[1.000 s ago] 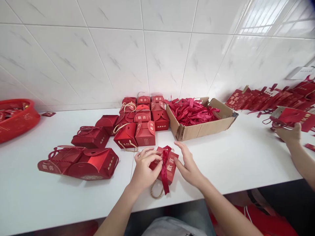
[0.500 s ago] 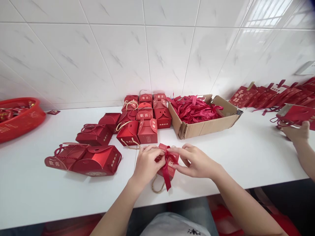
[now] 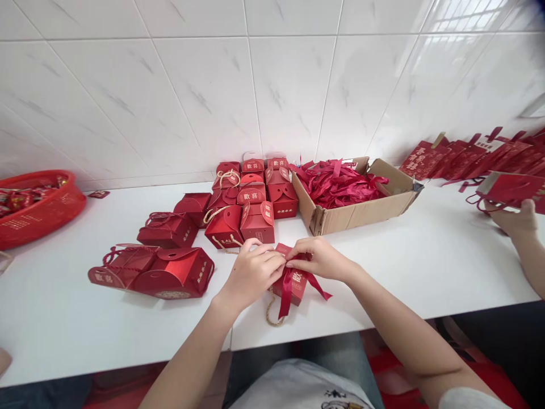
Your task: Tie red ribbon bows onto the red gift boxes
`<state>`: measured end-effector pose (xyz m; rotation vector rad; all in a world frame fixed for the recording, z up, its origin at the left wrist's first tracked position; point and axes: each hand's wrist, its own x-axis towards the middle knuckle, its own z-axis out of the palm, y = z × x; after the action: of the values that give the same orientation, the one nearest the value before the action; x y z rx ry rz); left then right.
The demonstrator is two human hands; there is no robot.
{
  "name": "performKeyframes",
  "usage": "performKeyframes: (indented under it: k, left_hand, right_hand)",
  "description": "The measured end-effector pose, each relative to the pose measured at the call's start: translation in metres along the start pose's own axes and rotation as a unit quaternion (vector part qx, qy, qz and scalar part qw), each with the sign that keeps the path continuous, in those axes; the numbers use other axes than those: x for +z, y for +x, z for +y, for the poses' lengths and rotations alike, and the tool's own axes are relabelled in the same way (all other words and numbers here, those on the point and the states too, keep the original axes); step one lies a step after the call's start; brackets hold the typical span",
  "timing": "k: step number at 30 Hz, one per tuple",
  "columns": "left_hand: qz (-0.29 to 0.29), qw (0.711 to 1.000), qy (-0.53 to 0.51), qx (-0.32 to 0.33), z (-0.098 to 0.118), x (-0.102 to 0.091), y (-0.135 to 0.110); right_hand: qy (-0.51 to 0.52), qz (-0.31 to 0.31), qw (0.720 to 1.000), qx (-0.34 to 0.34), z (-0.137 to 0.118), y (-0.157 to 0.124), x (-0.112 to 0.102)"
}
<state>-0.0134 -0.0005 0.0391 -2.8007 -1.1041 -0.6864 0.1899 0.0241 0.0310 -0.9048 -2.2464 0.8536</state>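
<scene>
Left hand and right hand meet over a shiny crimson fabric ribbon on a small red cardboard box.
Each grip pinches the ribbon, fingertips nearly closed; the box lies toward the view's six o'clock on a white desk, an open brown cardboard carton at its one o'clock.

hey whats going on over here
Someone's left hand and right hand meet at a red ribbon on a small red box, the right pinching it, with two tails trailing loose. Behind, to the right, an open cardboard box holds more ribbons. At far right, another person's hand holds a red bag.
</scene>
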Motion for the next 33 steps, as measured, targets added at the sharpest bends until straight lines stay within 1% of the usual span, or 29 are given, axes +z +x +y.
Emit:
performKeyframes:
  k: [6, 10, 14, 16, 18, 24, 28, 31, 33]
  left_hand:
    - [0.018, 0.999, 0.048, -0.003, 0.001, 0.002, 0.003]
    - [0.017, 0.998, 0.028, -0.046, 0.000, 0.000, 0.004]
    - [-0.020, 0.993, -0.060, -0.095, 0.000, -0.005, 0.003]
    - [-0.045, 0.987, -0.110, -0.112, 0.001, -0.005, 0.002]
    - [-0.062, 0.982, -0.136, -0.119, 0.000, -0.003, 0.000]
    - [-0.093, 0.978, -0.140, -0.124, -0.003, 0.003, 0.001]
    - [-0.126, 0.976, -0.135, -0.118, -0.005, -0.002, 0.005]
    - [-0.158, 0.977, -0.106, -0.099, -0.005, -0.006, 0.008]
    - [-0.166, 0.979, -0.083, -0.089, -0.005, -0.009, 0.009]
  right_hand:
    - [-0.016, -0.009, 1.000, 0.011, -0.002, -0.005, 0.000]
    - [-0.005, 0.003, 1.000, 0.026, -0.005, -0.009, 0.000]
    - [0.018, 0.029, 0.998, 0.060, -0.004, -0.012, 0.003]
    - [0.029, 0.038, 0.997, 0.064, -0.004, -0.014, 0.004]
    - [0.033, 0.040, 0.997, 0.062, -0.004, -0.015, 0.004]
    - [0.011, 0.033, 0.998, 0.056, -0.010, -0.014, 0.005]
    - [0.013, 0.032, 0.998, 0.052, -0.009, -0.011, 0.007]
    - [0.016, 0.029, 0.998, 0.048, -0.005, -0.011, 0.007]
    - [0.014, 0.029, 0.998, 0.052, -0.003, -0.011, 0.007]
